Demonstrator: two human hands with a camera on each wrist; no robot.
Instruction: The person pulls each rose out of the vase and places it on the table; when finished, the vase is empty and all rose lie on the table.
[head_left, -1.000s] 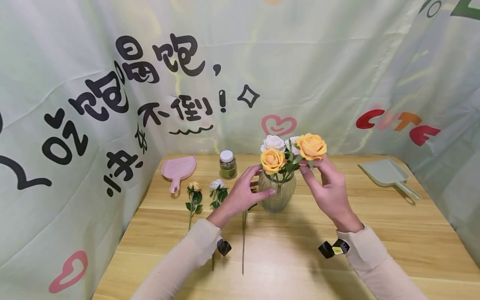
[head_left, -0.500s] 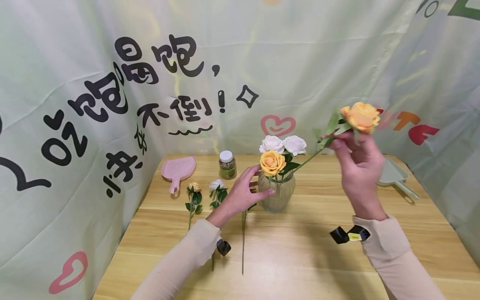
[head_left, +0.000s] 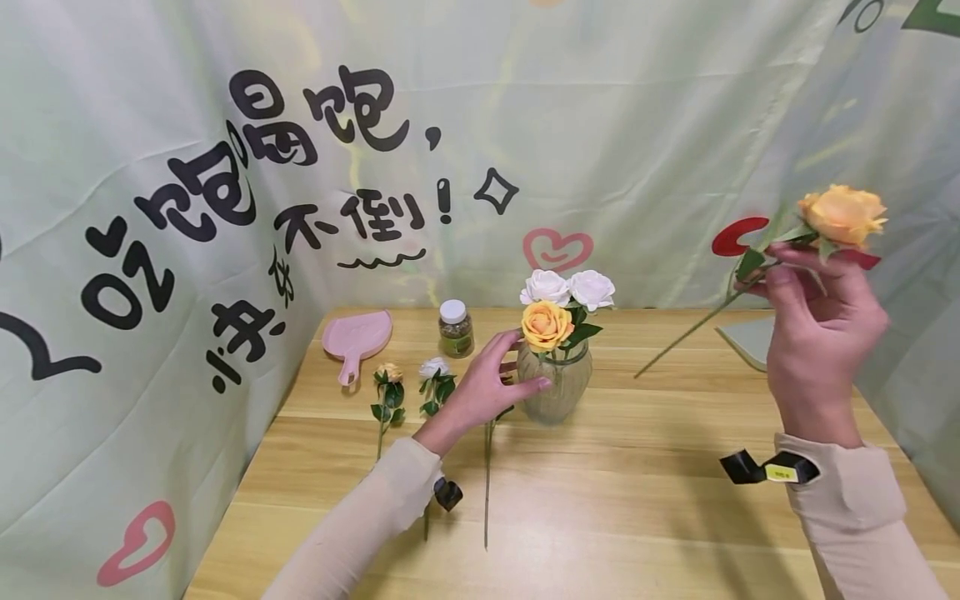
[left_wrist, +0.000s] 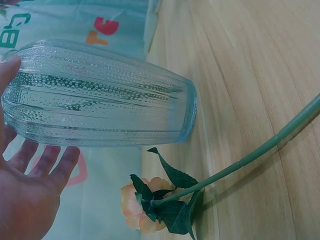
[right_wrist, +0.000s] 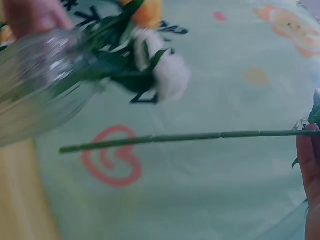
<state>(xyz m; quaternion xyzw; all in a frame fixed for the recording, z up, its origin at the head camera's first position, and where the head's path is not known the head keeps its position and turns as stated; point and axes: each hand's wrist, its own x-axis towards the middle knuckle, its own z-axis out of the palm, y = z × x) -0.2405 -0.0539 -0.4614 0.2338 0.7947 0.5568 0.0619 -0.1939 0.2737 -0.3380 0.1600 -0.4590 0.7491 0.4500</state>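
Note:
A ribbed clear glass vase [head_left: 557, 392] stands on the table, holding an orange rose [head_left: 546, 326] and two white roses [head_left: 592, 289]. My left hand [head_left: 483, 383] grips the vase's left side near the neck, thumb and fingers spread round it. Up at the right, my right hand [head_left: 821, 329] pinches the stem of another orange rose [head_left: 843, 215] just below its bloom. That stem [right_wrist: 200, 136] slants down toward the vase, its tip apart from the glass. Left of the vase lie a peach rose [head_left: 388, 375], a white rose [head_left: 435, 368] and another stem [head_left: 487, 492], its bloom hidden by my left hand.
At the back left of the wooden table [head_left: 570, 517] lies a pink dustpan [head_left: 358, 335], with a white-capped jar [head_left: 456, 332] beside it. A grey-green dustpan [head_left: 742, 340] sits at the right, partly behind my right hand. Printed cloth [head_left: 637, 150] hangs behind.
My right hand has drawn the orange rose up and rightward out of the vase, so its whole stem now shows. The left hand has stayed at the vase.

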